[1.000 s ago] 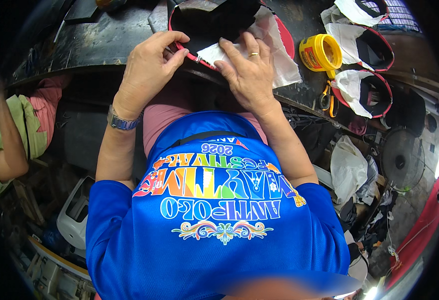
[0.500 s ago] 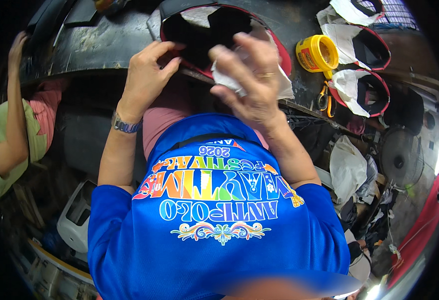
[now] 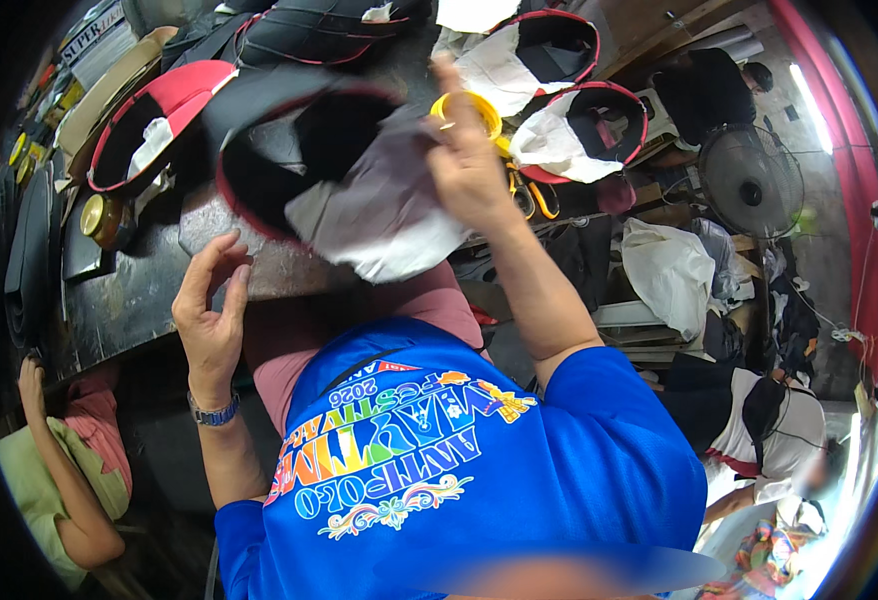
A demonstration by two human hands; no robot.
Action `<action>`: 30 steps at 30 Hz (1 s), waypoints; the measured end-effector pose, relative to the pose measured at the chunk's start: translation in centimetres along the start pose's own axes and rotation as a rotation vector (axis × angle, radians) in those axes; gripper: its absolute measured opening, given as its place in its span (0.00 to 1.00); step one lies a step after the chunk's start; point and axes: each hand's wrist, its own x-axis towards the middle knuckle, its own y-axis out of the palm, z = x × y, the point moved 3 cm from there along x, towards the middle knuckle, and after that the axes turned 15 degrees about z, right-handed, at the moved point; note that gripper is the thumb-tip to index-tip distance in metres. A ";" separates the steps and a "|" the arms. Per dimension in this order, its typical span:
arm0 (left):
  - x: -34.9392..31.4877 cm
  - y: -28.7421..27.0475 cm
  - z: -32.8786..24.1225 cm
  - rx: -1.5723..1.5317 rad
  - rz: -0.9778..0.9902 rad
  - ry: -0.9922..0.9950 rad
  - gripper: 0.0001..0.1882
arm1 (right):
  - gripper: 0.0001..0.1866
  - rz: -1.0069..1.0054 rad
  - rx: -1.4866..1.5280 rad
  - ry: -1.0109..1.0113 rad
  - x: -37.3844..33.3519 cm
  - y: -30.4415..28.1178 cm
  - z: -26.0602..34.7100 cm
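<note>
The wide fisheye looks down from head height — blue shirt point(image 3: 539, 470) nearest, left hand point(image 3: 205, 318), right hand point(image 3: 471, 172) and worktable point(image 3: 131, 308) beyond.

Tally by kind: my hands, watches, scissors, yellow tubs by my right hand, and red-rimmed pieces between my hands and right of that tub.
Left hand, right hand: 2
Watch: 1
Scissors: 1 pair
Yellow tub: 1
Red-rimmed piece between hands: 1
Red-rimmed pieces right of tub: 2
Total: 8
</note>
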 end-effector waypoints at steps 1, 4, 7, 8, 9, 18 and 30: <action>0.2 0.1 -0.2 -0.013 -0.003 0.009 0.14 | 0.54 -0.079 0.156 0.047 -0.5 -1.4 -0.6; 1.2 0.5 -0.5 0.158 0.079 0.095 0.14 | 0.48 -0.453 -0.017 0.040 -3.6 -7.5 -1.5; 1.7 1.5 -0.3 0.250 0.166 0.145 0.13 | 0.46 -0.702 -0.292 0.010 -6.9 -12.8 -2.6; 1.8 1.9 -0.2 0.238 0.192 0.144 0.13 | 0.46 -0.784 -0.361 0.110 -8.1 -14.0 -3.4; 1.8 2.3 -0.1 0.214 0.227 0.144 0.13 | 0.46 -0.846 -0.453 0.175 -9.1 -14.7 -4.1; 2.2 3.8 0.2 0.239 0.318 0.101 0.12 | 0.55 -0.736 -0.894 0.648 -12.7 -14.4 -8.5; 1.4 3.9 1.1 0.230 0.334 0.066 0.09 | 0.26 0.044 -0.805 0.274 -2.7 -8.6 -6.1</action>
